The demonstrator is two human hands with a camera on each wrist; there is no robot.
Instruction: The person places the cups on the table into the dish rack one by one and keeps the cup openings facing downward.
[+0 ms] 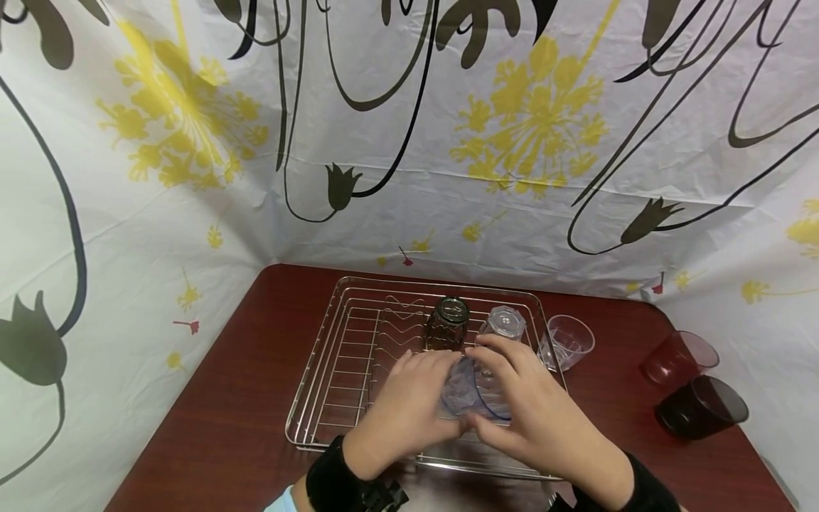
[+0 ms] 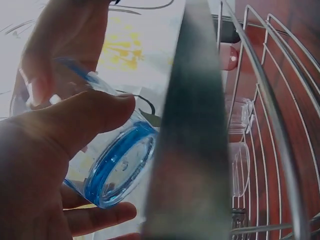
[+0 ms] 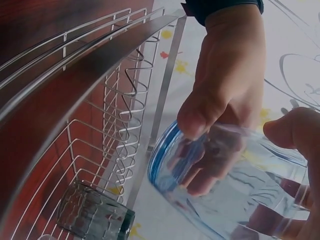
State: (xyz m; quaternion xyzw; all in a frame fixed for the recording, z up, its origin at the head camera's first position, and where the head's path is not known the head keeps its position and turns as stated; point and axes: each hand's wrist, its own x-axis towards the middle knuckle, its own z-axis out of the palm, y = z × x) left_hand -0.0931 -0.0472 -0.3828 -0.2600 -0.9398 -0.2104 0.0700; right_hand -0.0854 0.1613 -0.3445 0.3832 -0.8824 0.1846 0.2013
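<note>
A clear drinking glass with a blue tint (image 1: 459,391) is held between both hands above the front part of a wire dish rack (image 1: 339,380). My left hand (image 1: 406,409) grips it from the left, thumb along its side. From the right, my right hand (image 1: 544,412) grips the same glass with curled fingers. In the left wrist view the glass (image 2: 122,165) is tilted, its thick blue base showing. The right wrist view shows the glass (image 3: 240,175) lying aslant between the two hands. Parts of its wall are hidden behind fingers.
In the rack stand an upside-down dark green glass (image 1: 449,323) and an upside-down clear glass (image 1: 504,323). Right of the rack are a clear glass (image 1: 569,341), a red glass (image 1: 680,357) and a black glass (image 1: 700,407). A patterned cloth (image 1: 409,128) encloses the dark red table (image 1: 211,419).
</note>
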